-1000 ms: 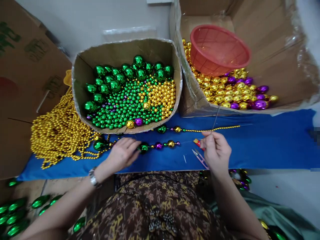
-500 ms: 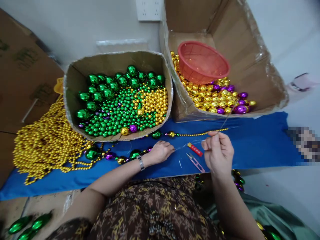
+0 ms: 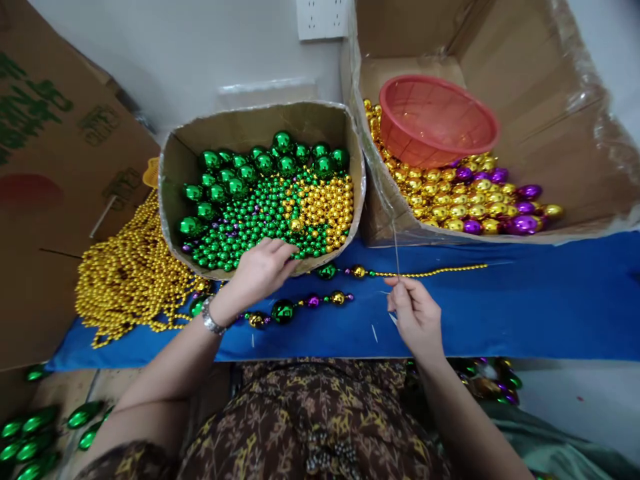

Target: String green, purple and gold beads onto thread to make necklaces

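My left hand (image 3: 263, 267) reaches over the front rim of a cardboard box (image 3: 173, 167) filled with green, gold and purple beads (image 3: 260, 200); its fingers curl down among the small beads, and what they grip is hidden. My right hand (image 3: 415, 313) pinches a thin needle (image 3: 395, 247) that points up, with fine thread trailing from it. A strand of green, purple and gold beads (image 3: 300, 307) lies on the blue cloth (image 3: 525, 300) between my hands. A second strand with small gold beads (image 3: 425, 272) runs along behind it.
A larger cardboard box (image 3: 550, 100) at the right holds gold and purple beads (image 3: 470, 197) and a red plastic basket (image 3: 435, 120). A heap of gold bead strings (image 3: 130, 273) lies at the left. Green oval beads (image 3: 30, 433) lie on the floor.
My left hand left the strand on the cloth and moved up into the front of the bead box. My right hand swung the needle from slanting right to nearly upright.
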`<state>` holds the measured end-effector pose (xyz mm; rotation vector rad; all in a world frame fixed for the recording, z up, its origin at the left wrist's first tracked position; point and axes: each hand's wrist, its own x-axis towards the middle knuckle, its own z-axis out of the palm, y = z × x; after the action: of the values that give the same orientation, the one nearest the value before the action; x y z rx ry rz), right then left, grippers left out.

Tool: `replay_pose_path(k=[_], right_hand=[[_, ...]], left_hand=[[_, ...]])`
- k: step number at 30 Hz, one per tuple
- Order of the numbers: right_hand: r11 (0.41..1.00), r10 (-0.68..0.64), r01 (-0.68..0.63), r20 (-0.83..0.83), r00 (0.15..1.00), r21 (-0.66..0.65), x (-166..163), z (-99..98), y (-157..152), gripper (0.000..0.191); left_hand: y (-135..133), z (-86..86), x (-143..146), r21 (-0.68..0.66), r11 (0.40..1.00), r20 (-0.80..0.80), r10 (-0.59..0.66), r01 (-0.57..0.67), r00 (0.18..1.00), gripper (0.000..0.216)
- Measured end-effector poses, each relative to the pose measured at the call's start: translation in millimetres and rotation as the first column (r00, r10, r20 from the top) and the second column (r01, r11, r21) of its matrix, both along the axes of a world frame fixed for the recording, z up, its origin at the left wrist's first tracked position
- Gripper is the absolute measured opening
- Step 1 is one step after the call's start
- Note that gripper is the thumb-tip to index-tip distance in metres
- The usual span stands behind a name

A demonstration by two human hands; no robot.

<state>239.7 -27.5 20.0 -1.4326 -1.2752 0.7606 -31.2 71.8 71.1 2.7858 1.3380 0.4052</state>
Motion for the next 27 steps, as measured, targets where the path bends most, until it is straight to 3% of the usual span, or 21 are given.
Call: replay_pose_path(k=[5,10,19,27], right_hand=[[1.000,-0.012,0.012,0.025,1.000,-0.009,-0.8,-1.1,-0.9,0.023],[1.000,-0.026,0.025,0.071,0.997,0.014,4.6,0.6,-1.1,0.022],[0.999,0.014,-0.018,0.132,0.991,0.034,4.0,3.2,0.3,0.023],[0.999,0.036,-0.035,0.176,0.984,-0.009,4.6,-4.5,0.5,0.024]], left_hand=[[21.8,-5.6,-10.8,-0.046,0.998,-0.254,0.039,-0.052,0.966,0.030],[26.7,-8.8,-9.7,-0.085,0.996,-0.330,-0.001,-0.029,0.944,0.030],[36.9,-6.1,-12.0,-0.220,0.975,-0.260,-0.032,-0.027,0.965,0.032],[65.4,-1.2,-24.6,-0.165,0.959,-0.043,0.225,-0.229,0.973,0.028]])
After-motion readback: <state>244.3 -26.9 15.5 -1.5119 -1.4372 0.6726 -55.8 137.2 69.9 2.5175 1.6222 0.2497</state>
